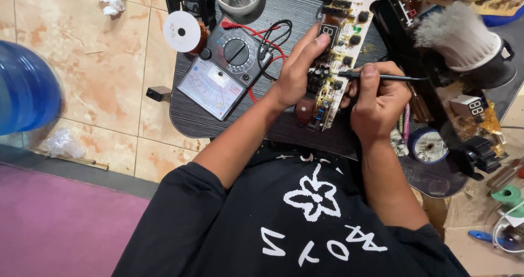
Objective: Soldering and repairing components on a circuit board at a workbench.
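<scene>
The left hand (297,69) is clamping the tilted circuit board (333,64) while right hand (376,99) fingers are pinching a thin probe (393,78), whose tip is risking slipping across neighbouring components

Circuit board (339,53): a long, narrow, pale cream strip carrying black buttons, dark cylindrical capacitors, a small blue part and a dark reddish block at its near end. It sits right of centre in the upper half of the frame, tilted on edge above the dark round table, running from the top edge down toward the middle. Probe (382,77): a thin black rod lying almost level just right of centre, its left end meeting the board's right edge near mid-length, its right end pointing toward the right of the frame.
</scene>
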